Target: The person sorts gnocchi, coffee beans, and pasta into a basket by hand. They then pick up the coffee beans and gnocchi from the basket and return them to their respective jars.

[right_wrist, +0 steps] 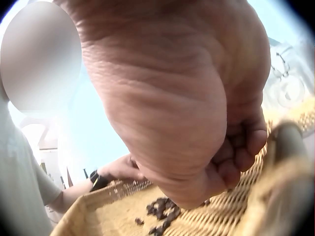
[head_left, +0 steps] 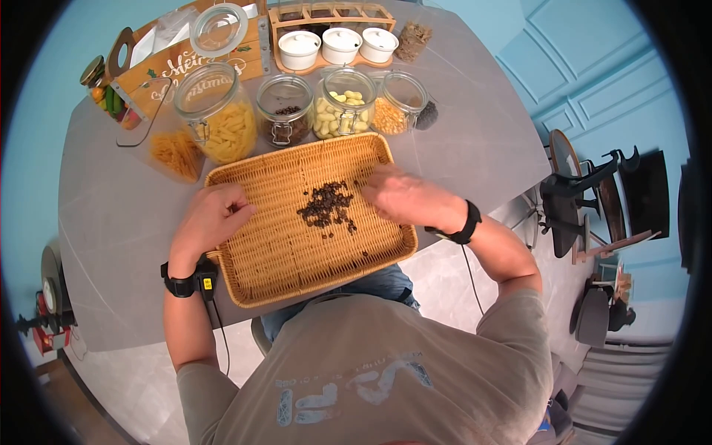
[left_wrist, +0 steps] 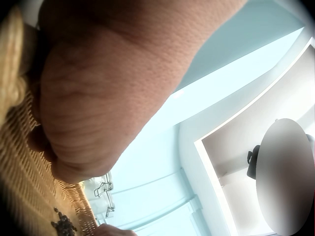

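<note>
Dark brown beans [head_left: 326, 206] lie in a loose heap on the floor of a rectangular wicker basket [head_left: 297, 276]. My left hand [head_left: 213, 216] rests at the basket's left rim, its fingers loosely curled and nothing visible in them. Over the right part of the basket is my right hand [head_left: 404, 199], slightly blurred, with a stray bean by its fingertips. The right wrist view shows this hand [right_wrist: 182, 108] with its fingers [right_wrist: 230, 172] bent towards the palm; whether they hold a bean is hidden. The left wrist view has the beans [left_wrist: 64, 225] beyond my left hand [left_wrist: 93, 108].
Behind the basket stand open glass jars of pasta [head_left: 226, 133], dark beans [head_left: 285, 127], pale yellow pieces [head_left: 343, 115] and orange grains [head_left: 391, 115]. A bag of pasta [head_left: 176, 154] lies left. Farther back are white lidded pots [head_left: 300, 50] and a wooden crate [head_left: 193, 70].
</note>
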A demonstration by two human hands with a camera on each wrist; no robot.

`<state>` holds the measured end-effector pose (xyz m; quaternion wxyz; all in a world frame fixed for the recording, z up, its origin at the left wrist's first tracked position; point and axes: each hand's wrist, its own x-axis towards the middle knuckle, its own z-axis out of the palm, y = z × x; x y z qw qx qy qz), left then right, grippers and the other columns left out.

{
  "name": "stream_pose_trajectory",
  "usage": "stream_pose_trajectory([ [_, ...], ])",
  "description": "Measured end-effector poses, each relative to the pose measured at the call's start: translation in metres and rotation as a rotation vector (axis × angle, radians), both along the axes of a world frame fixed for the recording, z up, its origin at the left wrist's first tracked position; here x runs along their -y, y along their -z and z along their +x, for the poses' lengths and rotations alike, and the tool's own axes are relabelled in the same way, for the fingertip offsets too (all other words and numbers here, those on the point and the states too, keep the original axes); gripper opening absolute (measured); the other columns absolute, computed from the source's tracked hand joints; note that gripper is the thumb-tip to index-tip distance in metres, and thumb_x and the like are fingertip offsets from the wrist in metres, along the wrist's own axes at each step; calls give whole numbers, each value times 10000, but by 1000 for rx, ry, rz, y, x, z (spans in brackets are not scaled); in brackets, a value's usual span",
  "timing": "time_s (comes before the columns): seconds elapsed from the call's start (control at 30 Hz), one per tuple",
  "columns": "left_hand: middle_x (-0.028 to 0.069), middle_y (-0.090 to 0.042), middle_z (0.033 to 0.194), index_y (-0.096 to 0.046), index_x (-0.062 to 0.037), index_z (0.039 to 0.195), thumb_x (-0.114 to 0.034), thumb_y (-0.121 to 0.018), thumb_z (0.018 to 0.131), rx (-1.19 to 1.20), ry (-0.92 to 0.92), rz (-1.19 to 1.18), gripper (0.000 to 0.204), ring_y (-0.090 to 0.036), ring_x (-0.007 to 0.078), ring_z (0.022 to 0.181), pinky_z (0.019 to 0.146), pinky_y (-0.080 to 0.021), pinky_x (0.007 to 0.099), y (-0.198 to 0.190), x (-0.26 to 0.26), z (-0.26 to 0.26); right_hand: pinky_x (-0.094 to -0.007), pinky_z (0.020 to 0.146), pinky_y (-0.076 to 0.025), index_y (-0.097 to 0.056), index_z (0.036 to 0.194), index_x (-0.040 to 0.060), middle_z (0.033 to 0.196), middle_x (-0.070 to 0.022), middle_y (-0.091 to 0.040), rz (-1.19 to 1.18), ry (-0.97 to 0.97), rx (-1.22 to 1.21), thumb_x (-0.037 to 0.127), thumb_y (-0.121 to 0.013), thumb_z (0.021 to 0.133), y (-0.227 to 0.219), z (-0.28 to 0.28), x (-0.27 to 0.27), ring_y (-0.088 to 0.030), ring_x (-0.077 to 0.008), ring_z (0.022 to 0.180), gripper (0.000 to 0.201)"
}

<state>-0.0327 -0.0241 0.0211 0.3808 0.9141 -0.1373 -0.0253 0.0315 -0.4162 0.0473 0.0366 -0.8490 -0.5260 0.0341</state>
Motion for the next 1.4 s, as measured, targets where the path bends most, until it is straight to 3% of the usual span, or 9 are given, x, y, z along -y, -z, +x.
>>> stream_pose_trajectory([
  [0.17,80,-572,762,-617,7,868,-121,-823,961,-47,9,-22,260,-528,189,668,612,-450,351,7,-2,0,-503,882,-573,-670,956,-1,936,-183,-697,238,238,-22,47,-703,871,-33,67,23,-685,-388,1020,103],
  [0.27,77,-564,759,-615,7,867,-119,-820,964,-64,4,-31,260,-526,186,668,611,-450,348,8,-2,1,-501,854,-580,-682,963,-13,917,-194,-711,163,426,119,37,-712,869,-73,105,24,-688,-393,994,111],
  [0.4,150,-640,765,-634,10,843,-160,-847,925,-39,-9,-3,286,-609,320,656,613,-484,415,3,0,1,-488,833,-579,-689,950,-18,879,-186,-716,224,504,309,19,-718,869,-56,139,36,-690,-385,1000,94],
  [0.6,150,-643,766,-635,7,841,-163,-840,932,-30,-9,-11,281,-616,331,667,617,-482,420,3,0,0,-474,877,-552,-682,886,7,880,-151,-669,170,188,314,12,-720,844,-51,76,12,-664,-356,985,57],
  [0.87,147,-654,770,-641,-2,842,-167,-834,936,-26,-1,5,271,-632,345,683,622,-481,432,0,0,1,-417,989,-514,-682,893,39,930,-97,-700,28,101,256,74,-654,888,-8,31,-4,-653,-287,1100,45],
  [0.97,101,-609,754,-637,7,858,-127,-828,941,6,23,1,247,-557,218,651,608,-456,366,4,-2,1,-410,1073,-470,-726,929,53,935,-87,-727,-17,86,264,106,-645,903,13,34,-2,-631,-258,1190,101],
  [1.07,104,-616,753,-646,1,863,-131,-830,940,-2,20,8,239,-567,221,655,611,-463,368,0,-1,0,-443,1106,-490,-772,807,59,860,-104,-753,-32,74,280,77,-674,859,23,36,-4,-668,-288,1134,112],
  [1.27,112,-621,752,-645,4,863,-137,-835,940,21,22,13,248,-575,230,654,616,-473,371,1,-2,0,-406,1078,-484,-763,747,83,791,-88,-726,-30,80,286,91,-685,837,30,41,-5,-661,-277,1091,119],
  [1.4,153,-660,774,-632,-4,848,-187,-827,942,-19,7,7,283,-632,358,698,639,-489,441,-1,0,0,-396,1083,-470,-762,938,52,924,-84,-726,-202,88,184,109,-651,905,19,41,-7,-644,-248,1143,129],
])
